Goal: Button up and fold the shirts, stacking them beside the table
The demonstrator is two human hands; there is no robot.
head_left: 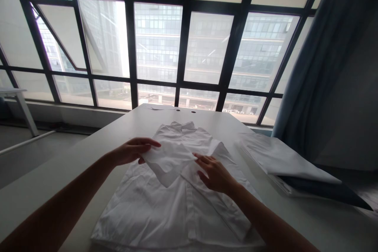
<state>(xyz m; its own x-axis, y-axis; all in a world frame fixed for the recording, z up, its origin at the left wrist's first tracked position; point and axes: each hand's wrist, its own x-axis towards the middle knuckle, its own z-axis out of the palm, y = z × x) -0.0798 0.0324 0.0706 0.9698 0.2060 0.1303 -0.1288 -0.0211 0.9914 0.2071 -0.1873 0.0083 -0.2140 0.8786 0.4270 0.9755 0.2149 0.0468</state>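
Note:
A white button-up shirt (174,201) lies front up, its collar toward the far end and its button placket running toward me. My left hand (132,151) is closed on one sleeve (169,161), which it lifts a little and folds across the shirt's chest. At the other end of that sleeve, my right hand (214,173) touches the cloth with its fingertips. Its fingers are stretched out, with the thumb apart from them. The shirt's other sleeve lies along the right side, partly under my right forearm.
The shirt rests on a long white table (115,130) that reaches toward a wall of windows. To the right lies a stack of folded white cloth (286,155) with a dark piece (319,191) beneath its top layer. A dark curtain (313,71) hangs behind it.

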